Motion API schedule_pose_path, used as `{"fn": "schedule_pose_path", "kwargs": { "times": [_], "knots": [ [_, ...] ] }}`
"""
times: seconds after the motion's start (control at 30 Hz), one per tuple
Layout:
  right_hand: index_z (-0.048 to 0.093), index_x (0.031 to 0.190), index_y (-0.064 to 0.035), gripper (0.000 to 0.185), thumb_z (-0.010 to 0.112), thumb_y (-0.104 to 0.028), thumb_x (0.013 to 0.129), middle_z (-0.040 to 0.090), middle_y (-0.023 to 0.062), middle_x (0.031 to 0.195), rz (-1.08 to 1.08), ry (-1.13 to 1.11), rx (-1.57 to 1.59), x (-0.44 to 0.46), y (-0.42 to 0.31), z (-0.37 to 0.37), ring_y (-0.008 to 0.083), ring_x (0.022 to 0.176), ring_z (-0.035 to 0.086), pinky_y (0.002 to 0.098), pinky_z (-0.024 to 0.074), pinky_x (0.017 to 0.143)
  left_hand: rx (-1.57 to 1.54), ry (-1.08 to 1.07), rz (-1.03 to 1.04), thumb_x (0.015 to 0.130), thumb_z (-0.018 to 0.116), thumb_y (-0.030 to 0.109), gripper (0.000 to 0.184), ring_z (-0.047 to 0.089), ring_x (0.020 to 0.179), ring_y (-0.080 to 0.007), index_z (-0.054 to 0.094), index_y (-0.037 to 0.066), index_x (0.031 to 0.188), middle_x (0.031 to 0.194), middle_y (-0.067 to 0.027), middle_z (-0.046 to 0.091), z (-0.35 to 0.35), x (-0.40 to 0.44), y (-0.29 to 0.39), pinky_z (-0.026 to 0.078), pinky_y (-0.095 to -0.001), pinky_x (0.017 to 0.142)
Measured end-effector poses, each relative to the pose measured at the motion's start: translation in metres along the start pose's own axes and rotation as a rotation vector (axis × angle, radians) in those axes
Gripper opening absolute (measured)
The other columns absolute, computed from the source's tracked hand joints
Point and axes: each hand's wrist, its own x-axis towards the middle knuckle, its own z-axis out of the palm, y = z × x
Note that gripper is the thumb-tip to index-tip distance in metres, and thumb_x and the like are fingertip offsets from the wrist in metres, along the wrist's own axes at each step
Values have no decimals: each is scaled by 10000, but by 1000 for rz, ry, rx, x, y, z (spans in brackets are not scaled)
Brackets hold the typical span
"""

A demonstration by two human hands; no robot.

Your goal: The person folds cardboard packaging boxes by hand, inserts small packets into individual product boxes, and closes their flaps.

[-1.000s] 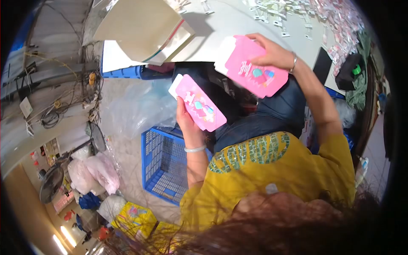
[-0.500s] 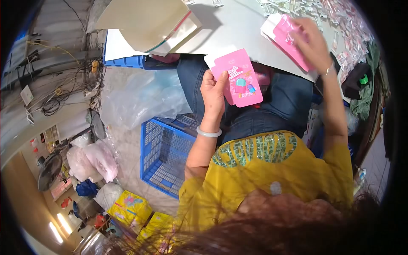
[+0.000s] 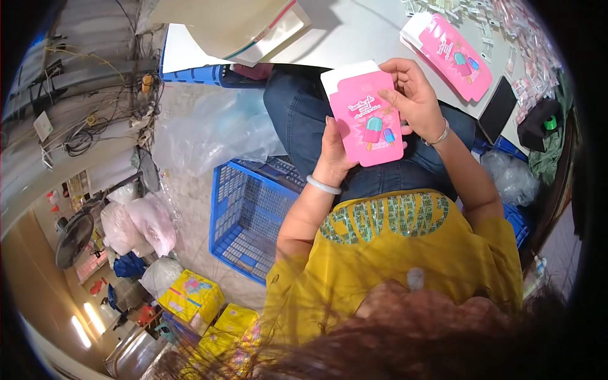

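The pink carton [image 3: 365, 118], flat and with a white end flap [image 3: 348, 74], is held over the lap [image 3: 296, 107]; it looks light, stiff yet easily creased, perhaps slick, so its long edges should suit a gentle hold. The left hand [image 3: 333, 149] pinches its lower left edge, the right hand [image 3: 415, 100] its upper right; beyond, similar cartons [image 3: 456, 58] rest on the bench [image 3: 364, 35]

Left grip [image 3: 332, 157] and right grip [image 3: 418, 100] curl close together.
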Motion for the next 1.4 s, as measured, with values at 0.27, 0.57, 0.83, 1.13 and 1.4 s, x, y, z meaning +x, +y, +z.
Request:
{"fn": "schedule_pose_path", "kwargs": {
  "times": [0.27,0.57,0.83,1.13,1.4],
  "knots": [
    [615,1069,-81,376,749,-137,722,515,53,1037,-400,-134,-858,16,-31,-14,249,1009,488,365,416,908,83,-123,-156,780,635,709,1057,509,1247,-435,294,-25,1460,1367,-282,473,-1,5,1,450,-564,1022],
    [586,963,-106,374,790,-259,690,500,33,981,-385,-176,-1058,18,-41,-14,235,936,462,369,330,875,344,1,-192,676,577,832,1173,587,1159,-347,331,-33,1429,1277,-245,541,1,4,2,507,-501,980],
    [586,930,-102,318,778,-218,706,549,29,957,-286,-310,-859,12,-42,-18,240,946,495,362,331,891,409,9,-143,754,719,621,981,586,1147,-281,372,-22,1407,1280,-195,548,-6,7,9,496,-413,979],
    [621,1002,-19,336,752,-160,727,556,101,1181,-329,-423,-761,3,-25,-47,304,1120,474,397,349,1002,2196,359,550,508,916,345,951,551,979,-336,500,54,1312,1044,-135,571,41,10,36,427,-431,850],
    [628,1179,3,366,728,-125,852,578,72,1110,75,-143,-140,-20,10,-17,164,1050,529,285,417,941,2177,433,571,553,907,348,895,607,932,-347,503,44,1292,1020,-128,616,30,16,16,460,-430,829]
  ]
}}
